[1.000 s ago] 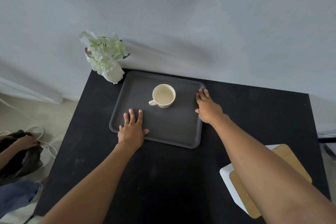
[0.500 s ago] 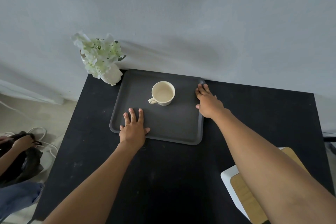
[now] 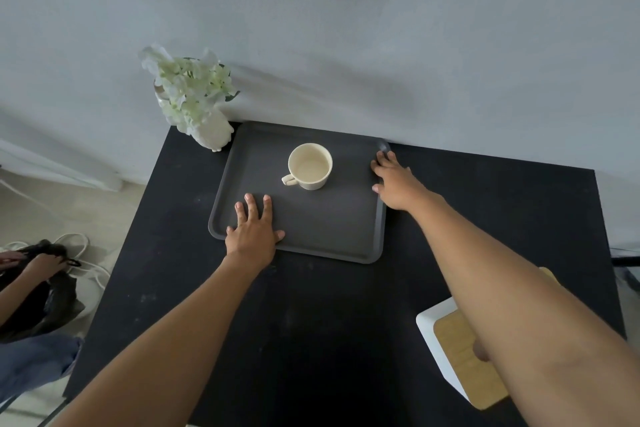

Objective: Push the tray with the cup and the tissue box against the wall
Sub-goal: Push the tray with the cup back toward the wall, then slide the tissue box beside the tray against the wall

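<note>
Two hands pressing on one dark grey tray (image 3: 322,229) carrying one cream cup (image 3: 310,166). Left hand (image 3: 254,236) lying flat, fingers spread, grip released, over the near-left rim; right hand (image 3: 398,184) resting open along the right rim, fingertips reaching toward the far-right corner, clasping nothing. Tray sitting on the black worktop (image 3: 311,322) with its far edge at the grey wall (image 3: 346,28) (contact hard to confirm), long axis running left to right along that wall. Cup standing upright near the tray's middle, handle pointing near-left. One white tissue box (image 3: 453,354) with a wooden top lying off the tray, near-right, partly hidden under the right forearm. One vase of white flowers (image 3: 194,97) just beside the tray's far-left corner.
</note>
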